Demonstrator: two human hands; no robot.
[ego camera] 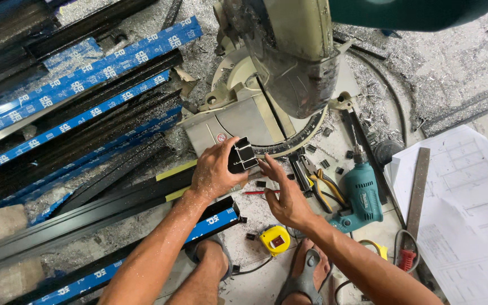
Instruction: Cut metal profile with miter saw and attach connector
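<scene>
**Profile end lined up at the mitre saw**

The left hand (214, 169) was curled around the end of a black hollow aluminium profile (243, 153), fingers wrapped over its top and holding it against the grey table of the mitre saw (278, 73). The right hand (286, 195) lay just beside it, fingers stretched out and close together, tips touching the open end of the profile rather than pinching anything. The profile's length ran back to the left across the floor, over a stack of blue-taped black bars (80, 96).

Judged from this, the step in hand was positioning the cut end at the saw's angle scale. The next move probably called for seating the piece flat and square, with both hands kept wide of the blade line under the saw head.

Room was tight. The saw head overhung the table directly above the fingers. To the right, pliers (323, 189), a teal electric drill (362, 195) and a flat file (416, 192) crowded the floor beside paper drawings (464, 226). A yellow tape measure (275, 240) and a red pencil (258, 192) sat near the person's sandalled feet. Metal shavings covered the floor around the saw.
</scene>
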